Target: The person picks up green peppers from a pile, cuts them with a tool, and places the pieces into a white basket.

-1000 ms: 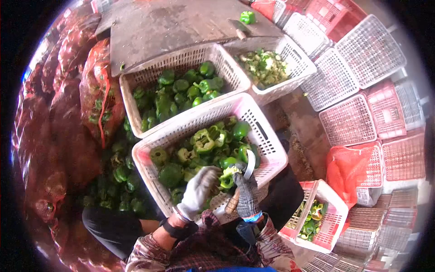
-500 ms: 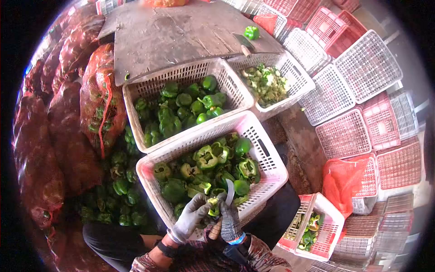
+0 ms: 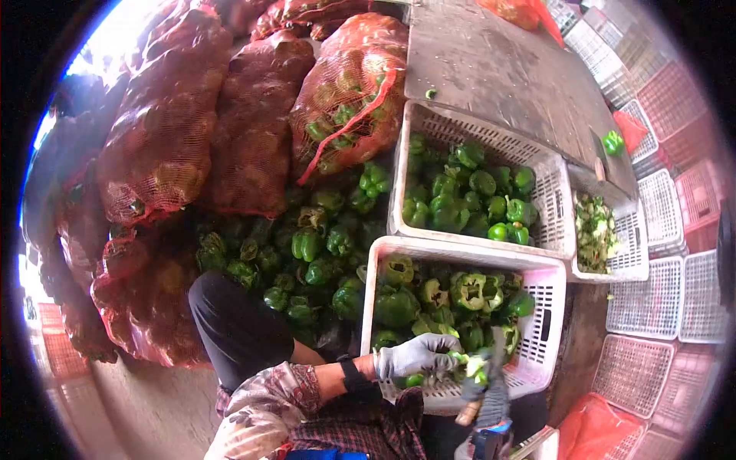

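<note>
My left hand [image 3: 418, 357], in a light grey glove, pinches a pale green piece of pepper [image 3: 477, 369] over the near edge of the front crate [image 3: 560, 307]. Close to its right, my right hand [image 3: 491, 399], in a dark grey glove, is closed round the wooden handle [image 3: 468, 412] of a knife, partly blurred. Inside the front crate lie cut and whole green peppers [image 3: 477, 291]. Behind it stands a second crate of whole green peppers [image 3: 460, 192]. A smaller crate at the right holds pale green scraps [image 3: 596, 230].
Red mesh sacks [image 3: 165, 123] stand at the left, with a heap of loose green peppers [image 3: 307, 245] before them. A wooden board [image 3: 498, 69] lies beyond the crates and bears a knife. Stacked white and red crates [image 3: 648, 291] and a red net [image 3: 602, 429] are at the right.
The view has turned left, so the sacks and heap take up more of it. Both hands remain close together over the front crate, and the left forearm now reaches in from the left.
</note>
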Demonstrator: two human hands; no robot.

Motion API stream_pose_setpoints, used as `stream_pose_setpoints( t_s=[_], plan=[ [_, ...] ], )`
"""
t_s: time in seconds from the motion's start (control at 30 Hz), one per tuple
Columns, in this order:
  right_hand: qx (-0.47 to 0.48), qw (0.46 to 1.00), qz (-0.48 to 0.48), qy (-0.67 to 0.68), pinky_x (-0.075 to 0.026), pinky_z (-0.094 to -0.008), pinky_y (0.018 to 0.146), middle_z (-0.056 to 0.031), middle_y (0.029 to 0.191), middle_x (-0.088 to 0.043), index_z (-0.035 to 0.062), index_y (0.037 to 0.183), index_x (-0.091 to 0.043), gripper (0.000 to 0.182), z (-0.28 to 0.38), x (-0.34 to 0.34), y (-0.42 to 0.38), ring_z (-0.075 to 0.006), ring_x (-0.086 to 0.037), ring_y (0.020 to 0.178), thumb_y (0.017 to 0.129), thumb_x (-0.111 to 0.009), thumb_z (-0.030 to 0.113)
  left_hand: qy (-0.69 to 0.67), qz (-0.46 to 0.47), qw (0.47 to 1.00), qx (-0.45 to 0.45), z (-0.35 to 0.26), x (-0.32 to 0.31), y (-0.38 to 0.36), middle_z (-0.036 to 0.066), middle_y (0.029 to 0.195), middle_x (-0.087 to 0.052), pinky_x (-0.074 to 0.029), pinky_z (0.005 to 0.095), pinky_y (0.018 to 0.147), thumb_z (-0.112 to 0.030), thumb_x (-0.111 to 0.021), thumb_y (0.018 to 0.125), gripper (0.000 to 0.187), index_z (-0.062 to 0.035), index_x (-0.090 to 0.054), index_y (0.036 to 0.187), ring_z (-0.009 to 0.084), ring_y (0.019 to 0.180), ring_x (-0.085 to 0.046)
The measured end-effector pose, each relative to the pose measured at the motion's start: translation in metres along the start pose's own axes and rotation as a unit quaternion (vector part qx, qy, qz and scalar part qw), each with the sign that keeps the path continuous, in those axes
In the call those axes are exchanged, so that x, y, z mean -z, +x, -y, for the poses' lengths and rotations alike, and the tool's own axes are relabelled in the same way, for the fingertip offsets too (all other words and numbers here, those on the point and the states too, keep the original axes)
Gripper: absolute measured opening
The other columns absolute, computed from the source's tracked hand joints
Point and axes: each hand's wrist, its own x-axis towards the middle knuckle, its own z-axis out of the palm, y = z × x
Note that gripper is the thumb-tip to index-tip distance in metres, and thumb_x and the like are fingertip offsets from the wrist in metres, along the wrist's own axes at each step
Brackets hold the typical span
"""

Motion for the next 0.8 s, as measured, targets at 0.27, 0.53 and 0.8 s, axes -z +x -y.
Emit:
stream_pose_setpoints(
  t_s=[0.27,0.53,0.8],
  plan=[
    [0.391,0.896,-0.192,-0.082,-0.043,-0.0257,0.053,-0.0021,0.077,-0.055,0.0059,0.109,-0.056,0.03,0.229,0.006,0.067,-0.0111,-0.051,0.061,0.095,-0.054,0.032,0.529,-0.117,0.818,-0.192,-0.068,0.023,-0.047,0.015,0.088,-0.065,-0.053,0.0383,0.066,-0.012,-0.064,0.074,0.038,-0.0058,-0.06,0.112,0.0303,0.076,-0.065],
    [0.265,0.936,-0.229,-0.028,-0.045,-0.0228,0.056,-0.0041,0.085,-0.059,0.0031,0.111,-0.057,0.029,0.062,-0.017,0.038,-0.01,-0.055,0.066,0.096,-0.054,0.028,0.396,-0.659,0.593,0.239,-0.017,0.266,-0.087,0.021,0.139,-0.039,-0.043,0.0431,0.098,-0.031,-0.078,0.068,0.079,-0.0083,-0.039,0.133,0.0394,0.119,-0.048],
    [0.122,0.988,-0.096,-0.013,-0.048,-0.0199,0.06,-0.0061,0.093,-0.064,0.0004,0.113,-0.059,0.029,-0.044,-0.102,0.009,-0.0089,-0.058,0.071,0.096,-0.053,0.023,0.12,-0.655,0.743,-0.063,-0.002,0.248,-0.094,0.016,0.116,-0.058,-0.051,0.034,0.086,-0.016,-0.078,0.069,0.073,-0.0018,-0.041,0.13,0.0256,0.1,-0.06]
  ],
)
